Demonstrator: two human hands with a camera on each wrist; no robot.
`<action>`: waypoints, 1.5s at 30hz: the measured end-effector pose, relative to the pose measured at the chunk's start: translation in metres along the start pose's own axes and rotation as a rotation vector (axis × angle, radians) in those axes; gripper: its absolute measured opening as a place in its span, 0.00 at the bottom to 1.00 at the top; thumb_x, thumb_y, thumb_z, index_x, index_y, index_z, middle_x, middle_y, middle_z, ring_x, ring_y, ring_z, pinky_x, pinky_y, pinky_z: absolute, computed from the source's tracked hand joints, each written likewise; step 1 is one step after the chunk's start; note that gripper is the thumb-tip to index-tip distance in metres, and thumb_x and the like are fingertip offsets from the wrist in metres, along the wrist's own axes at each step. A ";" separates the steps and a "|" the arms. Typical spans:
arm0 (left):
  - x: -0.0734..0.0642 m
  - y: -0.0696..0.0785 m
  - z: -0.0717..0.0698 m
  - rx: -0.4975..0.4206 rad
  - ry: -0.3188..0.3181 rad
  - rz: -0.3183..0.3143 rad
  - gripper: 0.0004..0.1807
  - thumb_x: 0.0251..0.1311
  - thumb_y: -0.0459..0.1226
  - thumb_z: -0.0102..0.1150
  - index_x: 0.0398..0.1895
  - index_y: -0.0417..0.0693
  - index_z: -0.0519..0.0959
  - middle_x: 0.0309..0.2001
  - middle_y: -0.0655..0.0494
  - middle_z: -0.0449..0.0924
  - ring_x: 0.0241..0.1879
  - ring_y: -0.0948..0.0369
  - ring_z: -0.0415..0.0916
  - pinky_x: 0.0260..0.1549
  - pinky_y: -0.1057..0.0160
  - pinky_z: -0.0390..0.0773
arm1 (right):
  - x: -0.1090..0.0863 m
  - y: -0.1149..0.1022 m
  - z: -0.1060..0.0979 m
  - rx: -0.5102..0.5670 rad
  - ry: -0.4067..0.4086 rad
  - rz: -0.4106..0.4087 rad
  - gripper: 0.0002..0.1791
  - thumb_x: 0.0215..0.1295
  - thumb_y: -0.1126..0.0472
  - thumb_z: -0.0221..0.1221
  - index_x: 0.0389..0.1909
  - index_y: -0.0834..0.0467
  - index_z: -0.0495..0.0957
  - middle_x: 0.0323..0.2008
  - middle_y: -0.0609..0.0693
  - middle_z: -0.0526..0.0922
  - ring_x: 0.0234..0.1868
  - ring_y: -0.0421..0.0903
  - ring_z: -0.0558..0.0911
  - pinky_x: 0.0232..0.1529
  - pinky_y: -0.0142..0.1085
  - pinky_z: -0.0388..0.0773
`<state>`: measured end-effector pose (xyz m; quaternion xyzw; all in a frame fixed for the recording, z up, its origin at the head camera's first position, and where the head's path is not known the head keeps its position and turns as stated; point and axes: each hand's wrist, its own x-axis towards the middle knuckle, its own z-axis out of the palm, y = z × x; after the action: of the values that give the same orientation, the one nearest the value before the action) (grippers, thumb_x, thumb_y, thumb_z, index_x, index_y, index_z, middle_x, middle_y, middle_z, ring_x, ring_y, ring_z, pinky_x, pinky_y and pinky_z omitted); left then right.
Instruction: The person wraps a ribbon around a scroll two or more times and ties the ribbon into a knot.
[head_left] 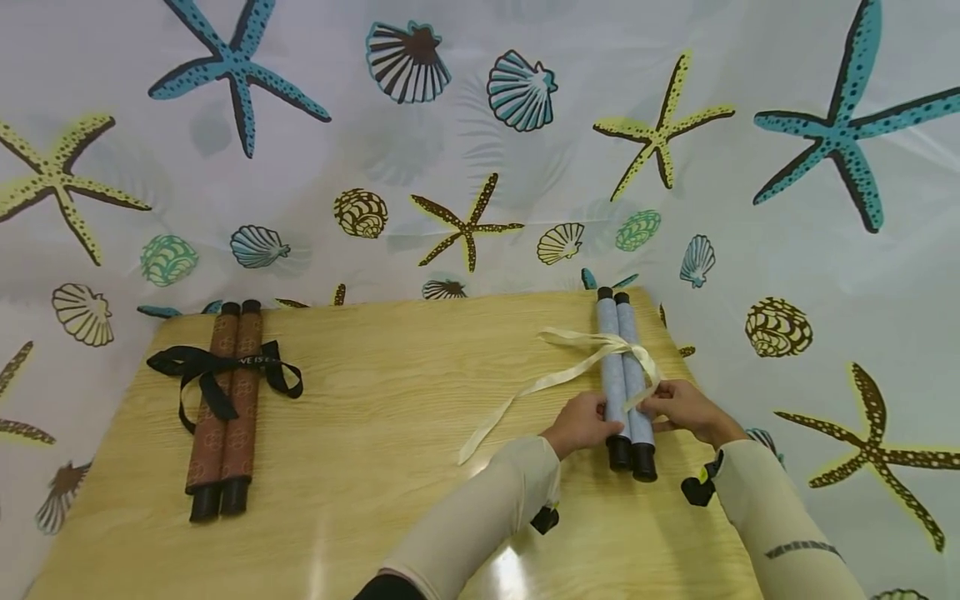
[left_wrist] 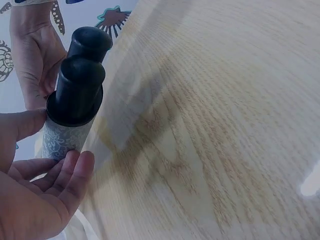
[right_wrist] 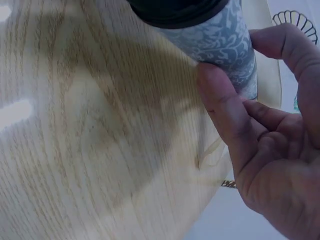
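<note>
Two light blue patterned scrolls (head_left: 611,375) with black end knobs lie side by side at the right of the table. A cream ribbon (head_left: 570,369) is tied round them, one long tail trailing to the left. My left hand (head_left: 583,425) grips the left scroll near its lower end, thumb on one side and fingers on the other, as the left wrist view shows. From the other side my right hand (head_left: 684,408) holds the right scroll between thumb and fingers; its patterned paper (right_wrist: 220,45) shows in the right wrist view.
At the left of the wooden table (head_left: 375,500) lie two brown scrolls (head_left: 225,417) bound with a black ribbon (head_left: 210,364). A white cloth (head_left: 465,142) printed with starfish and shells stands behind the table and along its sides.
</note>
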<state>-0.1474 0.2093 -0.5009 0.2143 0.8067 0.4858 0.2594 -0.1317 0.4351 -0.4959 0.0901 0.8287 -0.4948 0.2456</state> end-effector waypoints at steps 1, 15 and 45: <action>0.001 -0.001 0.001 -0.020 -0.015 -0.015 0.07 0.64 0.37 0.65 0.37 0.41 0.79 0.39 0.50 0.84 0.32 0.65 0.77 0.29 0.70 0.75 | 0.001 0.000 0.000 0.001 -0.005 0.003 0.23 0.73 0.58 0.54 0.57 0.74 0.69 0.46 0.54 0.80 0.42 0.39 0.82 0.48 0.41 0.85; 0.001 -0.018 -0.001 -0.240 -0.139 -0.109 0.32 0.64 0.40 0.64 0.69 0.43 0.66 0.59 0.48 0.78 0.54 0.57 0.78 0.54 0.58 0.78 | 0.027 0.003 0.026 0.007 0.133 0.007 0.27 0.73 0.60 0.54 0.63 0.76 0.63 0.49 0.64 0.81 0.36 0.36 0.81 0.44 0.41 0.84; -0.068 -0.057 -0.057 0.335 0.005 0.023 0.35 0.68 0.45 0.59 0.74 0.45 0.61 0.73 0.47 0.65 0.72 0.47 0.64 0.63 0.46 0.74 | 0.000 -0.034 0.079 -0.457 0.404 0.031 0.27 0.67 0.53 0.53 0.62 0.63 0.73 0.57 0.64 0.79 0.53 0.62 0.81 0.45 0.53 0.77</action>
<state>-0.1359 0.1050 -0.5153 0.2625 0.8745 0.3481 0.2127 -0.1198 0.3498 -0.5000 0.1419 0.9491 -0.2637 0.0971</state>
